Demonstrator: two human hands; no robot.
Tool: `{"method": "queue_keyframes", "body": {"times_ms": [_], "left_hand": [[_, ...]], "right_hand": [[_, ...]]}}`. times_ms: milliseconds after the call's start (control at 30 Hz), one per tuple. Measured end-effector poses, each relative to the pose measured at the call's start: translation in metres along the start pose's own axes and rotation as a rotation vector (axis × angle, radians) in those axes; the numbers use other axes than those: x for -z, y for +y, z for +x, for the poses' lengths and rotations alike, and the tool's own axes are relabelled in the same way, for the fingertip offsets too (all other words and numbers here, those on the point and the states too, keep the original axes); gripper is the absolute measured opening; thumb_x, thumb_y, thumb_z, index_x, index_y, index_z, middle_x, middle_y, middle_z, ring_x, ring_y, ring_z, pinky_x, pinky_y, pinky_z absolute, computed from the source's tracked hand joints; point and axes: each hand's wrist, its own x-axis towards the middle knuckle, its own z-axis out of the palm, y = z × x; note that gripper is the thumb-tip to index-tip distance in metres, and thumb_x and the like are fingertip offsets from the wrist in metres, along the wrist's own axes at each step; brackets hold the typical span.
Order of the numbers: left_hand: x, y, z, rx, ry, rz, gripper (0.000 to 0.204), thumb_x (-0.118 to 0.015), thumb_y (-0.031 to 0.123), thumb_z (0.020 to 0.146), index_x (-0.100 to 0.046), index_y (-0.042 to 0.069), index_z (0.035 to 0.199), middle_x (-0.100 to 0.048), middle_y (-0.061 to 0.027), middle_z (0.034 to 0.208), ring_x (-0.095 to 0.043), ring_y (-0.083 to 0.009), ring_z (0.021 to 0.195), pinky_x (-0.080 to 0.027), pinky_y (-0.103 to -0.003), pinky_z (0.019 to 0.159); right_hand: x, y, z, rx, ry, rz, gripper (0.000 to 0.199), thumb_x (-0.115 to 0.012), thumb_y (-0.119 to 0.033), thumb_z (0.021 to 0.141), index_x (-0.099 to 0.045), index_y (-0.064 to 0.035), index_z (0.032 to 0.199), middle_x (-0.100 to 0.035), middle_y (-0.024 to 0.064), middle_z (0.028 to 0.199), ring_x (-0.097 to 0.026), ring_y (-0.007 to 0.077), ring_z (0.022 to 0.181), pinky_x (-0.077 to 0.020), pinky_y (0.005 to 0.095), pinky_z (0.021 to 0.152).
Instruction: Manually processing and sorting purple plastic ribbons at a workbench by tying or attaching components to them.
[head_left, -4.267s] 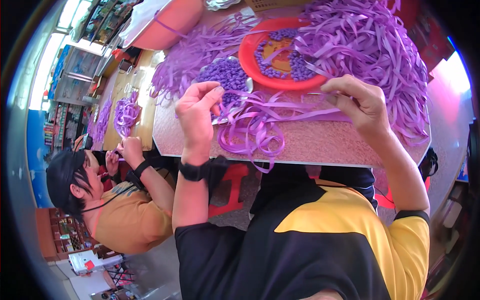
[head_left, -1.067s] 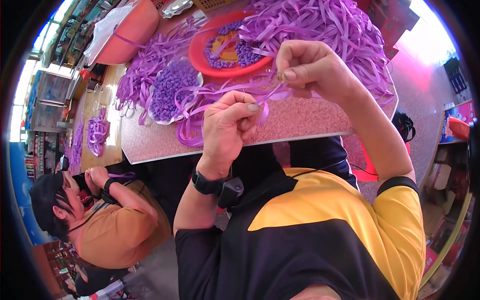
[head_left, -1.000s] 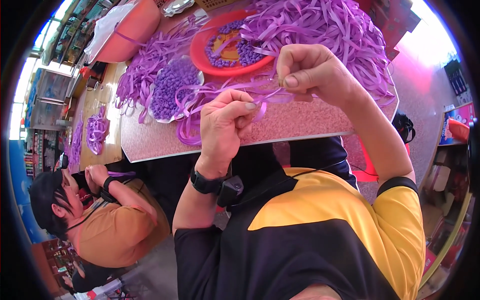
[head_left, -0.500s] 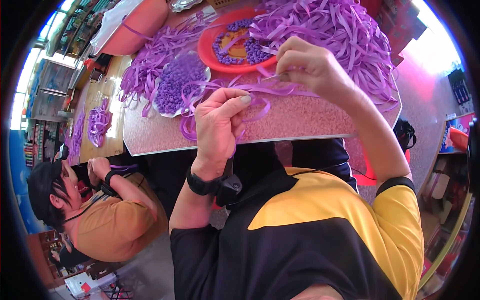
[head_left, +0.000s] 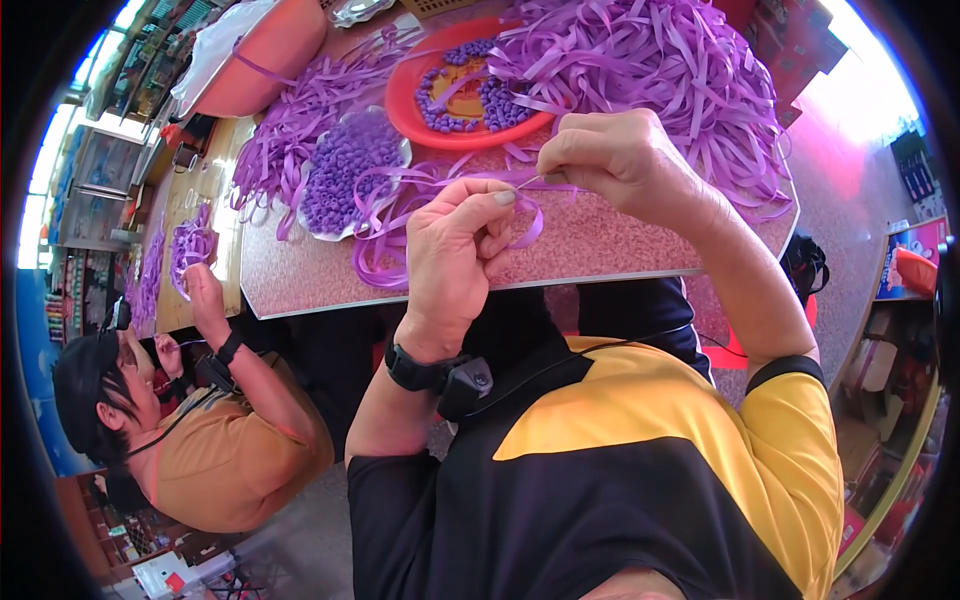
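Centrally, a thin needle (head_left: 531, 181) is pinched in the fingertips of the right hand (head_left: 622, 160), just above the near part of the speckled surface (head_left: 600, 240). Its long axis runs nearly level across the picture, tilted slightly; the free tip points toward the person's left, at the left hand (head_left: 455, 250). The left hand is closed with thumb and forefinger clamped on a loop of purple ribbon (head_left: 525, 215), so the two hands stand close together, joined only by needle and ribbon. Judged risk: the needle tip lies very near the left fingertips, so a slight overshoot could prick them; the smooth ribbon could also slip from the pinch and drop back into the tangle. Beyond lie a white dish of purple beads (head_left: 350, 165), a red plate (head_left: 440, 125) holding more beads, and a large heap of ribbon strips (head_left: 660, 70). At far left, another person's hand (head_left: 200, 285) holds a ribbon bundle.
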Motion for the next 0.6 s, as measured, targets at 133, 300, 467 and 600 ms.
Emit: {"method": "queue_keyframes", "body": {"times_ms": [133,300,467,600], "left_hand": [[0.0027,-0.0018,0.0001,0.002,-0.033,-0.033,0.007,-0.062,0.007,0.091,-0.062,0.001,0.095,-0.05,-0.0007,0.071,-0.042,-0.0074,0.057,-0.031,-0.022,0.044],[0.0002,-0.0023,0.0003,0.018,-0.018,-0.077,0.005,-0.063,0.006,0.091,-0.063,0.001,0.094,-0.05,0.0,0.07,-0.042,-0.0067,0.056,-0.03,-0.021,0.044],[0.0067,-0.0034,0.0012,0.008,-0.05,-0.058,0.007,-0.06,0.006,0.093,-0.061,0.001,0.097,-0.049,-0.0004,0.072,-0.042,-0.0076,0.058,-0.032,-0.022,0.044],[0.0031,-0.0014,0.0015,0.004,0.009,-0.025,0.005,-0.065,0.005,0.09,-0.064,0.001,0.093,-0.05,0.0024,0.069,-0.04,-0.0046,0.055,-0.029,-0.021,0.043]], "right_hand": [[0.0,0.0001,-0.0003,-0.01,-0.004,-0.019,0.017,-0.074,0.001,0.077,-0.069,-0.0049,0.093,-0.064,0.0082,0.08,-0.065,0.0276,0.07,-0.0497,0.0349,0.06],[-0.0015,0.0042,-0.0001,0.014,0.008,-0.013,0.017,-0.075,0.001,0.076,-0.068,-0.0048,0.091,-0.064,0.0077,0.079,-0.065,0.0273,0.072,-0.0495,0.0349,0.06],[-0.0019,0.0049,0.0009,0.005,0.0,-0.027,0.017,-0.075,0.0,0.075,-0.068,-0.0055,0.09,-0.065,0.0068,0.079,-0.065,0.027,0.073,-0.05,0.0352,0.061],[-0.0026,0.0059,0.0003,0.032,0.007,-0.086,0.018,-0.075,0.0,0.074,-0.068,-0.0068,0.089,-0.064,0.0061,0.077,-0.064,0.0268,0.072,-0.0499,0.0359,0.062]]}}
